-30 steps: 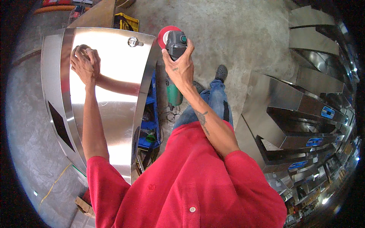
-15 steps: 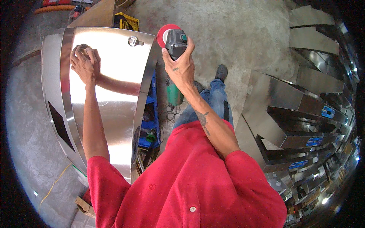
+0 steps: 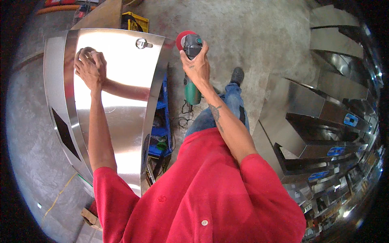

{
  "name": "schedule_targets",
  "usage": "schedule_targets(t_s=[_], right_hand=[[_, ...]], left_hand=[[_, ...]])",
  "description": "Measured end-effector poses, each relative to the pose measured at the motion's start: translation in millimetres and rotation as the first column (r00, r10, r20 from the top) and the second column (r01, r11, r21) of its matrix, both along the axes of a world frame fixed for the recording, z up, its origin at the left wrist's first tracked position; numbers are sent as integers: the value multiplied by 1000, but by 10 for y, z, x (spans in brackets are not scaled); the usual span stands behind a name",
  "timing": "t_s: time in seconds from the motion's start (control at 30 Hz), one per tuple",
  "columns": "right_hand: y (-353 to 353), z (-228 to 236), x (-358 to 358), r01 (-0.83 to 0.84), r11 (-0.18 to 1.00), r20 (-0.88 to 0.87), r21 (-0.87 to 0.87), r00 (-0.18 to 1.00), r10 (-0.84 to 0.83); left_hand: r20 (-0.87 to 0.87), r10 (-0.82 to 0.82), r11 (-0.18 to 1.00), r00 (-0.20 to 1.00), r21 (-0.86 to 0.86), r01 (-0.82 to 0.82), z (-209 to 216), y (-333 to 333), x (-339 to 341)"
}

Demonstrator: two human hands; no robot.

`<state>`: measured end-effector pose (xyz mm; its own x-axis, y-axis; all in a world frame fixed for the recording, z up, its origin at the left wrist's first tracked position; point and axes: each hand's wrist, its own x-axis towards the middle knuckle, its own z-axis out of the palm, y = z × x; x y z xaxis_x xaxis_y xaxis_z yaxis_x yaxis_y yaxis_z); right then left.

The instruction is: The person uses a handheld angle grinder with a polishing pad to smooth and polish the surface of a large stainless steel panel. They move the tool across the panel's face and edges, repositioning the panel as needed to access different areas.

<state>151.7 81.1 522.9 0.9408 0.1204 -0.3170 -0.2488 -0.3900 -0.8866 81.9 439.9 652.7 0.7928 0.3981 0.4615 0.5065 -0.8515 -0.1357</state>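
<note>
A shiny stainless steel box (image 3: 121, 129) stands at my left, its brushed top mirroring my arm. My left hand (image 3: 90, 71) rests on that top near its far left edge, fingers bent and apart, holding nothing. Beyond the box's right edge, my right hand (image 3: 196, 67) grips the black head of an angle grinder (image 3: 192, 92). The grinder's green body hangs below the hand, with its cord trailing down. Its red disc (image 3: 186, 35) faces left, apart from the steel. A small round fitting (image 3: 141, 43) sits near the far right corner of the top.
Beside the box, a blue rack (image 3: 159, 131) holds small items. A yellow crate (image 3: 139, 20) stands behind it. On the right are several stacked steel housings (image 3: 308, 117) with blue-filmed parts. My shoe (image 3: 238, 75) is on the concrete floor. A cardboard piece (image 3: 91, 218) lies at lower left.
My right hand has moved a little to the right with the grinder, so the red disc is farther from the steel box's edge. My left hand stays almost in place.
</note>
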Motion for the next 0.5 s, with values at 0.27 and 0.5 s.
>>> schedule_targets(t_s=[0.27,0.5], right_hand=[[-22,62,-52,6,1000,-51,-19,999,-7],[-14,88,-49,-3,1000,-5,0,1000,3]], left_hand=[[57,-53,998,997,25,52,-101,152,-71],[53,-52,999,997,3,52,-61,126,-66]])
